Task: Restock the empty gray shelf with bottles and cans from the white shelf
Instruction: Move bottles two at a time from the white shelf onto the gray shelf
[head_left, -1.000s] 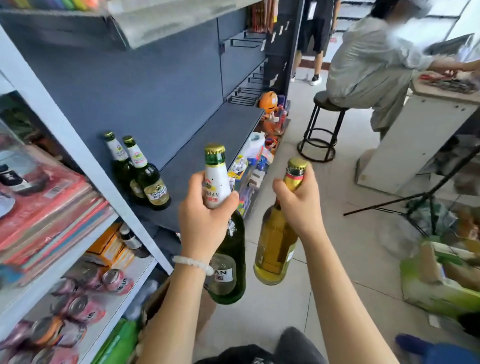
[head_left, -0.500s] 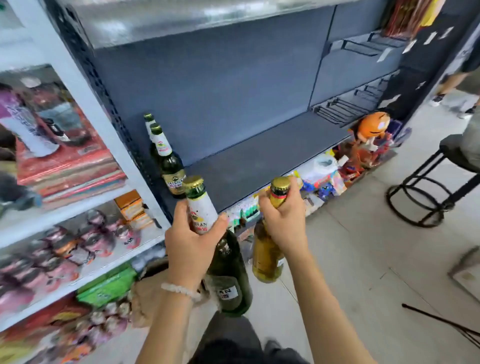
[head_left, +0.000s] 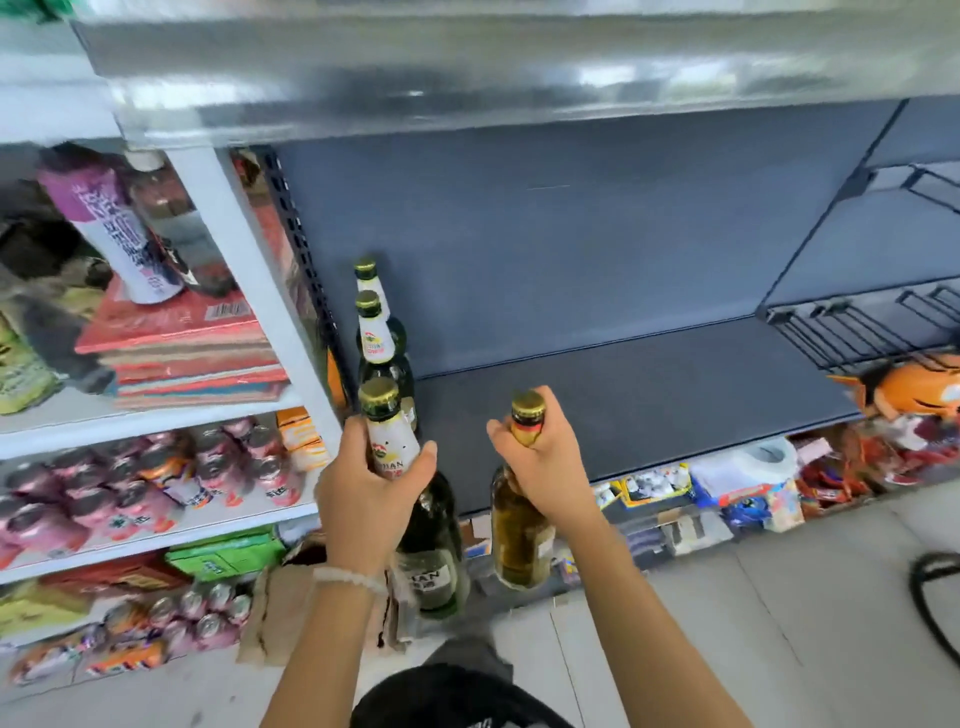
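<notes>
The left hand (head_left: 363, 499) wraps its grip round the neck of a green bottle (head_left: 426, 540), fingers curled over the white label. The right hand (head_left: 540, 467) closes its grip on the neck of an amber bottle (head_left: 519, 540), just below the gold cap. Both bottles hang upright in front of the gray shelf (head_left: 649, 395), near its front left corner and below its front edge. Two more green bottles (head_left: 382, 353) stand at the left end of that shelf, against the upright. On the white shelf (head_left: 156, 535) to the left lie pink cans (head_left: 124, 483).
</notes>
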